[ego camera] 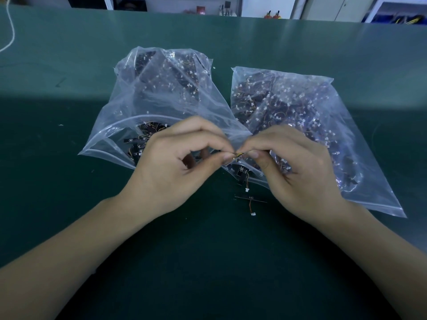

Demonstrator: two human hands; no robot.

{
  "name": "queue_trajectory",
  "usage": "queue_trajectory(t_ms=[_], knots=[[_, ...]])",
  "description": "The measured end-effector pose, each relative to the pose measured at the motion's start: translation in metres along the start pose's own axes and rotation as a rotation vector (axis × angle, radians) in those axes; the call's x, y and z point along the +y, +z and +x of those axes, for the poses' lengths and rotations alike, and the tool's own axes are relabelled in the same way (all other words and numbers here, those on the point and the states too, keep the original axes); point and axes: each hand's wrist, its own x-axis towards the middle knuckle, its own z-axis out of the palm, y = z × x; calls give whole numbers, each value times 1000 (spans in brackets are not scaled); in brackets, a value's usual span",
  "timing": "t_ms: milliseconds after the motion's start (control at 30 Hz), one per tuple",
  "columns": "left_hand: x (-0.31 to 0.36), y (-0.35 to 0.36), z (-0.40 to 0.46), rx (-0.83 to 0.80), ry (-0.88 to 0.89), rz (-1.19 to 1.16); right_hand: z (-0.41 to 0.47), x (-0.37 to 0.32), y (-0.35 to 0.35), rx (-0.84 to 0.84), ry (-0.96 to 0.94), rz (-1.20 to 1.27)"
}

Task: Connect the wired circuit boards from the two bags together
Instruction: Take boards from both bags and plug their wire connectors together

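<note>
Two clear plastic bags lie on the green table, the left bag (147,105) and the right bag (307,116), each full of small black circuit boards with thin wires and white connectors. My left hand (175,162) and my right hand (295,172) meet in front of the bags. Thumb and forefinger of each hand pinch the small connector ends (237,155) of wired boards, fingertips almost touching. One black board (241,170) hangs just below my right fingers. A pair of slim joined boards (250,198) with an orange wire lies on the table below my hands.
The green table (69,181) stretches wide on all sides. A white cord (10,26) lies at the far left. Shelves and small items stand beyond the table's far edge (226,9).
</note>
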Motion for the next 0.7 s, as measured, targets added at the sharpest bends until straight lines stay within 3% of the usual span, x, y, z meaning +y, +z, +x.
queue_trajectory(t_ms=[200, 400, 700], knots=[[0, -2, -2, -132, -239, -296, 0, -2, 0, 18, 32, 20], [-1, -1, 1, -199, -372, -437, -1, -1, -2, 5, 89, 63], [-4, 1, -1, -224, -395, -452, -1, -1, 1, -30, -8, 105]])
